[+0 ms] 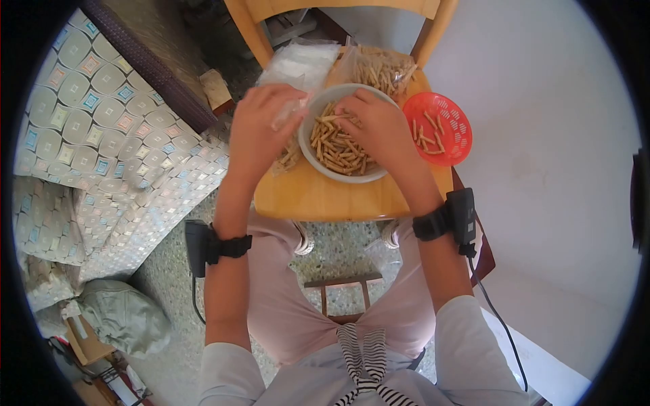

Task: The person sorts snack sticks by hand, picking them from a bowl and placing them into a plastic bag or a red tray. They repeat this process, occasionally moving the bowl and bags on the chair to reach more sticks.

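A seated person's left hand (261, 128) closes its fingers on the mouth of a small clear bag (288, 157) at the 9 o'clock edge of a white bowl (340, 178) of snack sticks (338, 150), which sits on a wooden chair seat (318, 199). The right hand (379, 125) curls down into the sticks from 1 o'clock; whether it pinches any cannot be told. A red basket (462, 147) lies at the bowl's 3 o'clock, and a larger bag of sticks (382, 68) at 12 o'clock.
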The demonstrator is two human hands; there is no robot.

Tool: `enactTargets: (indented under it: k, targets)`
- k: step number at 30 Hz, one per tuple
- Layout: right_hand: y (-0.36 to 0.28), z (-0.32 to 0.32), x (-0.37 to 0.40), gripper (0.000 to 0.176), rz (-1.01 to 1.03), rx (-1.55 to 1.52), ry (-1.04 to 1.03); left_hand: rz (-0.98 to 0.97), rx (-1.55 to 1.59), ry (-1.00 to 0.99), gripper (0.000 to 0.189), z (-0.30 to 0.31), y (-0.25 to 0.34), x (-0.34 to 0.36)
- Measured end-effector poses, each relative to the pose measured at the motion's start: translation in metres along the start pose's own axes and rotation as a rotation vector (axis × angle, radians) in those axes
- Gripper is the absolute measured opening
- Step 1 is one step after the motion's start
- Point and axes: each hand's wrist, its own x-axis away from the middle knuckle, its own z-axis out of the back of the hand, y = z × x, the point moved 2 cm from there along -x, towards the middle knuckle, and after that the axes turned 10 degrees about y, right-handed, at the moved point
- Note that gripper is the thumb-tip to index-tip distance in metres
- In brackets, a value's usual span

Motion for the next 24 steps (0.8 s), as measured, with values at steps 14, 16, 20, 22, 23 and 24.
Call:
enactTargets:
  k: [14, 16, 20, 22, 23, 24]
  targets:
    - [-0.004, 0.01, 0.008, 0.014, -0.135, 0.073, -0.077, -0.05, 0.021, -0.116, 0.015, -0.021, 0.019, 0.008]
    - [0.002, 0.01, 0.009, 0.016, -0.117, 0.073, -0.072, -0.128, -0.014, -0.038, 0.01, -0.024, 0.017, 0.008]
    - [0.007, 0.0, 0.009, 0.017, -0.034, -0.116, 0.017, -0.143, -0.103, -0.056, 0.012, -0.028, 0.015, 0.013]
    - [0.008, -0.005, 0.01, 0.018, -0.039, -0.069, -0.014, -0.126, -0.138, -0.042, 0.012, -0.032, 0.013, 0.017]
    - [0.006, -0.005, 0.01, 0.018, -0.042, -0.077, -0.021, -0.128, -0.141, -0.013, 0.012, -0.033, 0.013, 0.018]
    - [0.005, -0.005, 0.012, 0.018, -0.049, -0.083, -0.031, -0.124, -0.125, -0.007, 0.011, -0.032, 0.015, 0.016]
